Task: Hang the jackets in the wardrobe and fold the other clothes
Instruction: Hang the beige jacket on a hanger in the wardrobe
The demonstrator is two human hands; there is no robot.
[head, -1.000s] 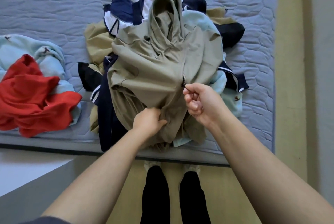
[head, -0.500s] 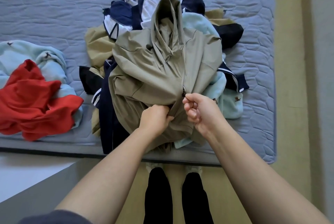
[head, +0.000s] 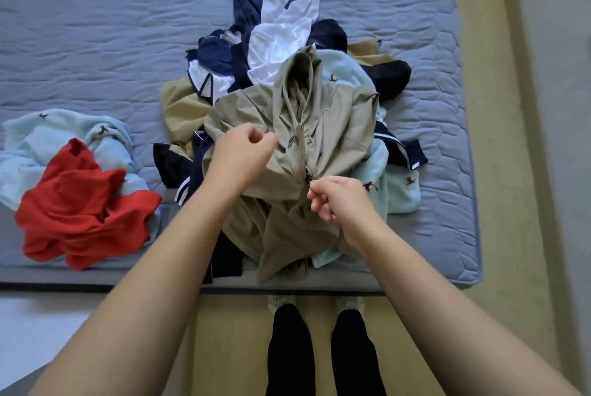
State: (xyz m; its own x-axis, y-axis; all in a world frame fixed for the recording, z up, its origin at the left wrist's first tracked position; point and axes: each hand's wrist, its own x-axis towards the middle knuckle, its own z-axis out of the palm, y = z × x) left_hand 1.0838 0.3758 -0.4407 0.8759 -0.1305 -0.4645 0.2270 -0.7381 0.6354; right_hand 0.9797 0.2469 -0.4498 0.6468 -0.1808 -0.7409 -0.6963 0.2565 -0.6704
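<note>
On the bed [head: 96,27], right hand [head: 342,200] pinches the khaki jacket [head: 345,127] by its zip, left hand [head: 240,155] curled, grip unclear; tugging could drag the pile [head: 281,11] off.

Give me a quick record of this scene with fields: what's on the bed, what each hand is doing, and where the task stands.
surface: grey quilted mattress
main pile: khaki jacket on top of crumpled navy-and-white, light blue and tan clothes
side pile: red garment lying on a light blue garment, left of the main pile
left hand: fingers curled over the jacket's front; grip unclear
right hand: pinching at the jacket's zipper
task state: no folded clothes in view; wardrobe not in view
</note>
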